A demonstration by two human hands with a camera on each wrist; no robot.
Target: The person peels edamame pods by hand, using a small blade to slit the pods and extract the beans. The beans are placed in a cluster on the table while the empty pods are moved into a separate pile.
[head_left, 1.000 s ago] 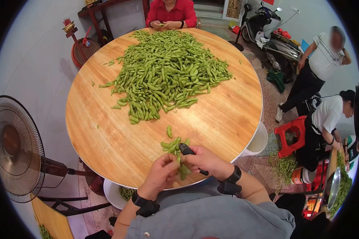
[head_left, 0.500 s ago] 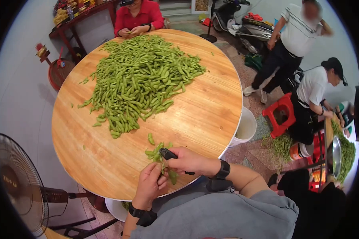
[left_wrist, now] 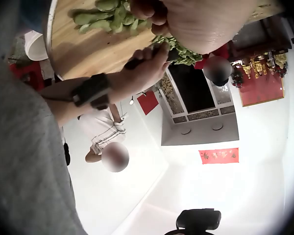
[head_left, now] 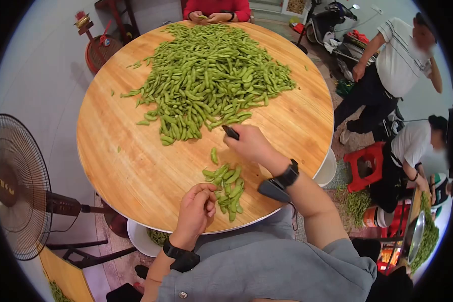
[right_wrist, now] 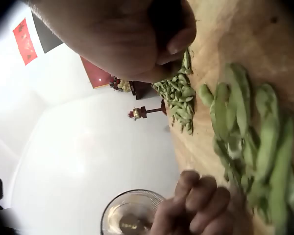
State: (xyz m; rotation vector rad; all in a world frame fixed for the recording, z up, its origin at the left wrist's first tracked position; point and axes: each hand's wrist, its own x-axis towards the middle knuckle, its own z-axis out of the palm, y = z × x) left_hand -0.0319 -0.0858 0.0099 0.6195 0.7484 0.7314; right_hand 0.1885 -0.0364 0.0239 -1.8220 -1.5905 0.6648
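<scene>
My right hand [head_left: 252, 144] grips a black-handled tool [head_left: 230, 132], most of it hidden inside the fist. It is over the table just short of the large heap of green soybean pods [head_left: 211, 75]. Nearer to me, my left hand [head_left: 194, 209] has its fingers curled in, and no pod shows between them. Its fingertips are right at the left side of a small group of pods [head_left: 232, 195]. In the right wrist view these pods [right_wrist: 269, 147] lie across the wood beside the curled left fingers [right_wrist: 201, 196]. A single pod [head_left: 214, 155] lies just beyond the group.
The round wooden table [head_left: 121, 166] fills the middle. Across it sits a person in red [head_left: 216, 7]. A fan [head_left: 15, 186] stands at the left, with a white bucket [head_left: 141, 236] below the near edge. Right are another bucket [head_left: 327, 168], a red stool [head_left: 365, 166] and two people.
My right hand has left the left hand and moved forward and right toward the heap, carrying the black-handled tool. The left hand stays near the small group. The head view swung aside and back.
</scene>
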